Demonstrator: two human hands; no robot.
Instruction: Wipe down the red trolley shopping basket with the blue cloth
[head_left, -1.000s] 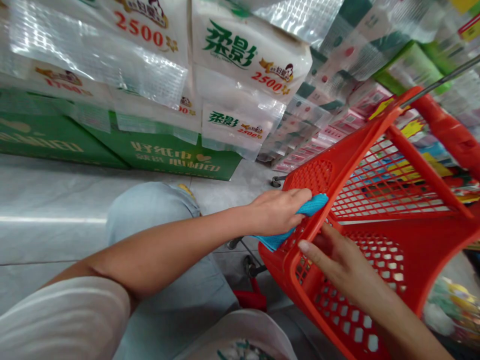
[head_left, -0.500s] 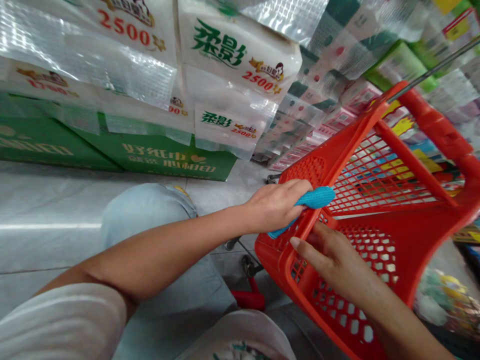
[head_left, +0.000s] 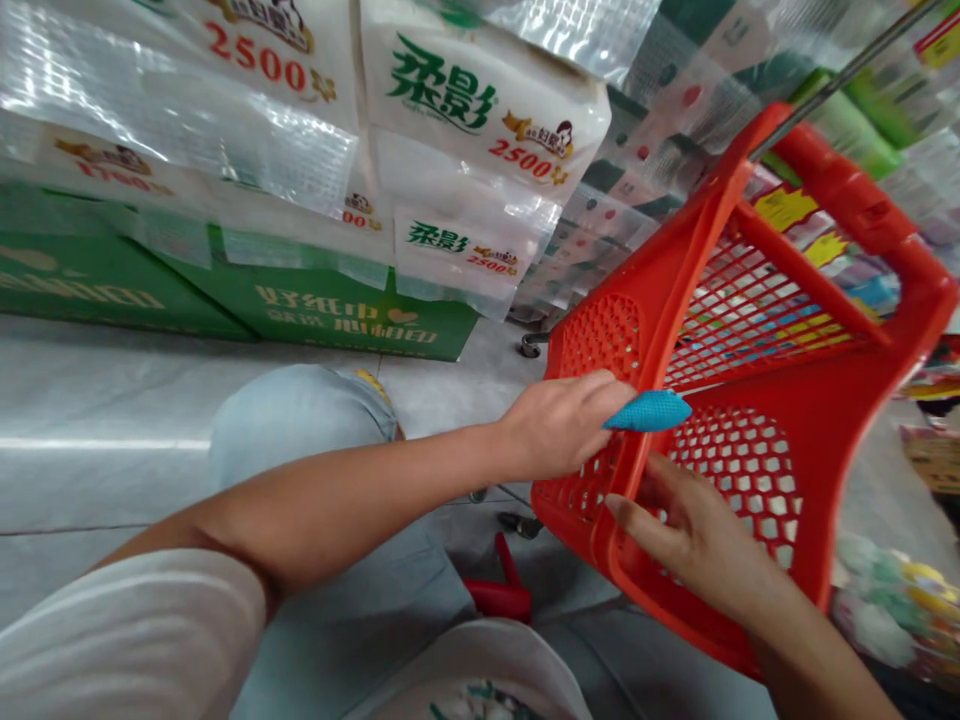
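Note:
My left hand (head_left: 559, 425) is closed on a blue mesh cloth (head_left: 651, 411) and presses it against the corner edge of a red plastic shopping basket (head_left: 750, 440). The basket is tilted on its side, its open top facing right. My right hand (head_left: 694, 530) grips the basket's near rim, thumb outside and fingers curled inside the perforated wall. My knee in light jeans (head_left: 300, 420) is below my left forearm.
Stacked packs of tissue paper in clear wrap (head_left: 480, 130) rest on green cartons (head_left: 337, 310) at the back. Shelves of packaged goods (head_left: 645, 200) run behind the basket. A grey tiled floor (head_left: 97, 420) lies to the left. A red cart part (head_left: 499, 590) and small wheels sit below.
The basket has tipped up more steeply and shifted right. My left hand has slid the blue cloth a little further right along the corner. My right hand stays on the rim.

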